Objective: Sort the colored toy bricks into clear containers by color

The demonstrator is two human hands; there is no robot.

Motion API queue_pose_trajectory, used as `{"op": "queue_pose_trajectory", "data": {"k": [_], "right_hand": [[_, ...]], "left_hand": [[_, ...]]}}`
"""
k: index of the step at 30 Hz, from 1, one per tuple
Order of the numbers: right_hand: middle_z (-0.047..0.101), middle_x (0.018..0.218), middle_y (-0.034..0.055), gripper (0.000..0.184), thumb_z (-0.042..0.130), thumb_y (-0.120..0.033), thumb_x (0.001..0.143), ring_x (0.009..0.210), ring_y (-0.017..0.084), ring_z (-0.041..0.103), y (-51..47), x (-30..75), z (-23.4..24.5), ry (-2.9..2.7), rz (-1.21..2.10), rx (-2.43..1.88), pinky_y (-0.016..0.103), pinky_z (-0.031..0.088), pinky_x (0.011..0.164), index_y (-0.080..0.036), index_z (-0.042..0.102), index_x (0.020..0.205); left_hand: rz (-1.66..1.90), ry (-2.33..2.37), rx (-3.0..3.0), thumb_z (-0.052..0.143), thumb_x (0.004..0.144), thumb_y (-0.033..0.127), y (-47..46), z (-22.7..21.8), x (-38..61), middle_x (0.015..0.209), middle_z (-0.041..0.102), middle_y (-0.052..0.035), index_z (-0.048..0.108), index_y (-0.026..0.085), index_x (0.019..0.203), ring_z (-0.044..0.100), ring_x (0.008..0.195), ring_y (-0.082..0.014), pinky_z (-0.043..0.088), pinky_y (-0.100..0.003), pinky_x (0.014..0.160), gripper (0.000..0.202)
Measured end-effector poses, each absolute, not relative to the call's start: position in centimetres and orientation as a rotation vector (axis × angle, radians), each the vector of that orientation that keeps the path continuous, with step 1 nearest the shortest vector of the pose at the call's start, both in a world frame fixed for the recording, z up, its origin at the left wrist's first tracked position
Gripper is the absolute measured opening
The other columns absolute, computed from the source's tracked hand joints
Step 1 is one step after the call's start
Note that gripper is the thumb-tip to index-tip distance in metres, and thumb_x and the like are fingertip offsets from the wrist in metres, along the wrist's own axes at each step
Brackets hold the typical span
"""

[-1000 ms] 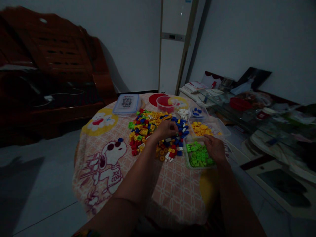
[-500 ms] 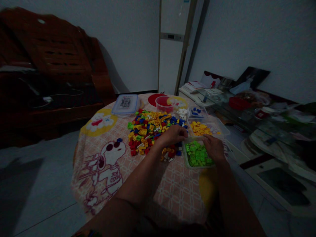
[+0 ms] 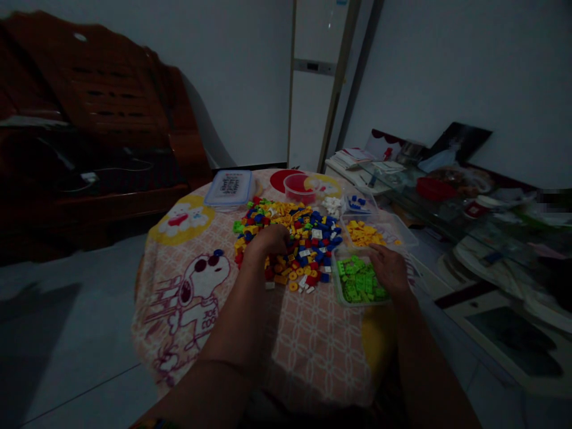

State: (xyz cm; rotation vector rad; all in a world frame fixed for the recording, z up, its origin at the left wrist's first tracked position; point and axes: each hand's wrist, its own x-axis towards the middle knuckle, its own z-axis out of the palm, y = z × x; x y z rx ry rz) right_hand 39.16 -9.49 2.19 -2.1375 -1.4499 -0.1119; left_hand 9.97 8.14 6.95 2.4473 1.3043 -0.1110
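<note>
The heap of small mixed-colour plastic bricks [image 3: 290, 238] lies mid-desk; our left hand [image 3: 267, 239] rests on its near-left edge, fingers curled, pinch unclear. Our right hand [image 3: 389, 268] lies spread on the clear tub of green bricks [image 3: 360, 285], just right.

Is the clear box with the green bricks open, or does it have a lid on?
Open. The green-brick box has no lid; its loose green bricks lie bare, and the right hand rests over its far rim.

- The single head camera looked forward and down from above the near edge of the surface [image 3: 313, 351].
- It sat close over the surface, both forearms entering from below.
- Beyond the surface stood a wall.
</note>
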Motion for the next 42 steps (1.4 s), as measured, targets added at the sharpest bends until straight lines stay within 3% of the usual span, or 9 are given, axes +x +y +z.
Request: {"op": "queue_pose_trajectory", "data": {"k": [4, 10, 15, 27, 42], "right_hand": [[0.078, 0.102, 0.0125, 0.042, 0.047, -0.036, 0.088, 0.086, 0.026, 0.072, -9.5, 39.1, 2.3, -1.445, -0.109, -2.133, 0.038, 0.054, 0.082, -0.017, 0.075, 0.113], [0.077, 0.104, 0.0124, 0.042, 0.048, -0.034, 0.087, 0.087, 0.025, 0.071, -9.5, 39.2, 2.3, -1.453, -0.106, -2.127, 0.037, 0.054, 0.083, -0.018, 0.074, 0.114], [0.077, 0.104, 0.0117, 0.041, 0.047, -0.034, 0.087, 0.089, 0.026, 0.071, -9.5, 39.1, 2.3, -1.454, -0.102, -2.132, 0.037, 0.054, 0.084, -0.018, 0.074, 0.114], [0.077, 0.106, 0.0120, 0.041, 0.047, -0.034, 0.089, 0.091, 0.026, 0.072, -9.6, 39.0, 2.3, -1.463, -0.118, -2.149, 0.037, 0.054, 0.085, -0.018, 0.074, 0.115], [0.077, 0.107, 0.0135, 0.042, 0.047, -0.033, 0.088, 0.090, 0.027, 0.072, -9.6, 39.0, 2.4, -1.457, -0.114, -2.161, 0.040, 0.054, 0.085, -0.016, 0.073, 0.117]], "left_hand": [[0.111, 1.208, 2.381, 0.067, 0.066, 0.011, 8.5, 5.9, 11.3, 0.090, 0.077, -0.0032, 0.078, 0.018, 0.091, 0.069, 0.082, -0.0173, 0.051, -0.021, 0.073, 0.028], [0.693, 1.247, 2.245, 0.060, 0.074, 0.012, 9.1, 5.9, 10.9, 0.098, 0.076, -0.0053, 0.076, 0.016, 0.103, 0.068, 0.087, -0.0175, 0.052, -0.026, 0.084, 0.034], [0.518, 1.344, 2.292, 0.059, 0.075, 0.012, 9.1, 5.2, 10.9, 0.091, 0.076, -0.0068, 0.078, 0.015, 0.095, 0.068, 0.086, -0.0194, 0.052, -0.027, 0.084, 0.028], [0.285, 1.581, 2.284, 0.060, 0.073, 0.010, 8.6, 4.0, 12.5, 0.106, 0.075, -0.0104, 0.078, 0.020, 0.098, 0.067, 0.099, -0.0237, 0.051, -0.027, 0.081, 0.032], [0.243, 1.499, 2.344, 0.061, 0.069, 0.007, 8.3, 4.0, 12.9, 0.094, 0.075, -0.0076, 0.076, 0.021, 0.092, 0.067, 0.090, -0.0214, 0.049, -0.026, 0.076, 0.031]]}}
